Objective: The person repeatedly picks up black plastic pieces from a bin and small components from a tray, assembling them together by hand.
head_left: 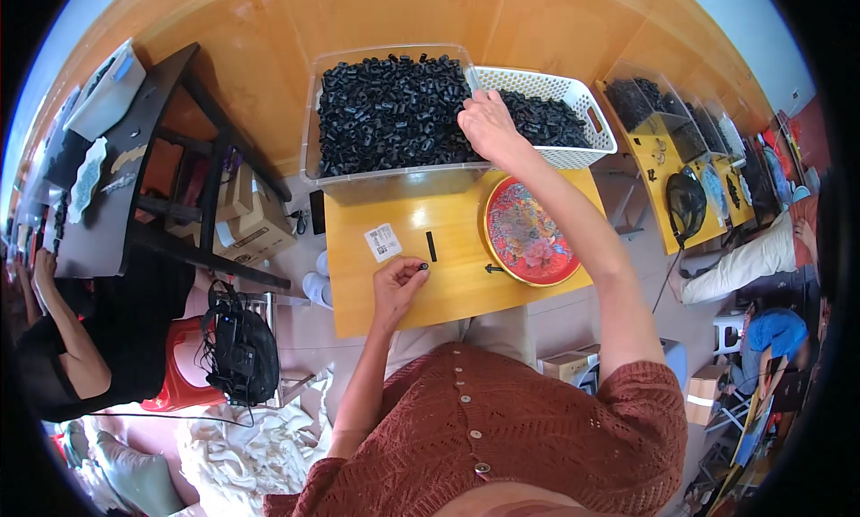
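Near the front of the yellow table (358, 315), my left hand (397, 288) pinches a small black plastic piece (423, 267) between thumb and finger. My right hand (488, 123) is over the right edge of a clear plastic bin (358, 190) heaped with small black parts (394, 109). Its fingers are curled together, and whatever they hold is hidden. Behind that hand stands a white perforated basket (578, 159) with more black parts. A short black strip (431, 246) and a white printed label (382, 242) lie by my left hand.
A round red floral tray (560, 271) sits under my right forearm, with a small black T-shaped piece (494, 268) beside it. A dark table (116, 185) stands left, where another person works. At right is another yellow table (658, 194) with clear bins.
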A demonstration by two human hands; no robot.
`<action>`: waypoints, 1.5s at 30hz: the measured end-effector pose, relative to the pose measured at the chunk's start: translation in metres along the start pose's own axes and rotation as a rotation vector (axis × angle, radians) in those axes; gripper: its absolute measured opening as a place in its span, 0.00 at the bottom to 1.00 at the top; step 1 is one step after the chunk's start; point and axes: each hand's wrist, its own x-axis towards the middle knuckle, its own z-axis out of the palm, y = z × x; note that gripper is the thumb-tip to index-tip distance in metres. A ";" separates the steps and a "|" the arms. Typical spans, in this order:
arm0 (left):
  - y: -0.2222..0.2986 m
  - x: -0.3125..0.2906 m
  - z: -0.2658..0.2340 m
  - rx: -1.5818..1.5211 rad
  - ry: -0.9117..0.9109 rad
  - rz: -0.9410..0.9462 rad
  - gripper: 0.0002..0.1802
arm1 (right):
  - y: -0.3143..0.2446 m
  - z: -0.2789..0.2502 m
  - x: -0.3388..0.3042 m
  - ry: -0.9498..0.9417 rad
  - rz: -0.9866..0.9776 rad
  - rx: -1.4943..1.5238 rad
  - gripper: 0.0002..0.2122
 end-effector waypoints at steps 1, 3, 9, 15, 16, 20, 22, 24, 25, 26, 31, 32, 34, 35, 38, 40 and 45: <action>-0.001 0.000 -0.002 -0.014 0.000 0.015 0.06 | 0.003 0.015 0.003 0.011 -0.055 0.005 0.01; 0.003 0.000 -0.002 -0.015 0.004 0.003 0.06 | 0.006 0.026 0.008 0.018 -0.139 0.006 0.05; 0.002 0.002 -0.003 -0.054 -0.013 0.000 0.07 | 0.009 0.022 0.010 -0.181 -0.247 0.018 0.07; 0.001 -0.004 -0.001 -0.064 -0.020 -0.011 0.07 | 0.015 0.020 0.008 -0.183 -0.343 0.063 0.04; 0.001 -0.005 -0.002 -0.062 -0.023 -0.014 0.07 | 0.013 0.018 0.007 -0.101 -0.387 0.081 0.04; 0.005 -0.005 -0.001 -0.083 -0.004 -0.028 0.06 | 0.005 0.001 -0.004 0.120 -0.092 0.381 0.03; 0.006 -0.001 -0.002 -0.044 -0.013 -0.026 0.07 | -0.006 -0.019 -0.015 0.072 0.109 0.836 0.06; 0.001 -0.001 -0.005 -0.004 -0.011 -0.087 0.07 | -0.023 -0.029 -0.038 0.050 0.185 1.313 0.06; 0.005 0.000 -0.004 -0.059 -0.007 -0.064 0.07 | -0.034 -0.038 -0.053 0.020 0.208 1.410 0.06; 0.007 0.003 -0.004 -0.111 -0.002 -0.031 0.08 | -0.044 -0.042 -0.064 0.000 0.227 1.504 0.06; 0.006 0.005 -0.003 -0.108 -0.043 -0.034 0.07 | -0.097 -0.012 -0.120 -0.141 0.338 1.647 0.06; 0.006 0.004 -0.003 -0.091 -0.042 -0.039 0.07 | -0.105 -0.008 -0.127 -0.210 0.477 1.781 0.06; 0.007 0.001 -0.001 -0.075 -0.041 -0.031 0.07 | -0.115 -0.003 -0.136 -0.234 0.507 1.784 0.06; 0.008 0.000 -0.001 -0.061 -0.036 -0.021 0.07 | -0.119 0.000 -0.139 -0.260 0.533 1.784 0.07; 0.011 -0.003 -0.002 -0.118 -0.033 -0.009 0.08 | -0.125 0.006 -0.142 -0.282 0.515 1.771 0.06; 0.010 -0.002 -0.003 -0.140 -0.041 -0.019 0.08 | -0.129 0.011 -0.141 -0.225 0.490 1.808 0.06; 0.010 -0.002 -0.005 -0.138 -0.058 -0.046 0.08 | -0.131 -0.004 -0.135 -0.250 0.490 1.747 0.06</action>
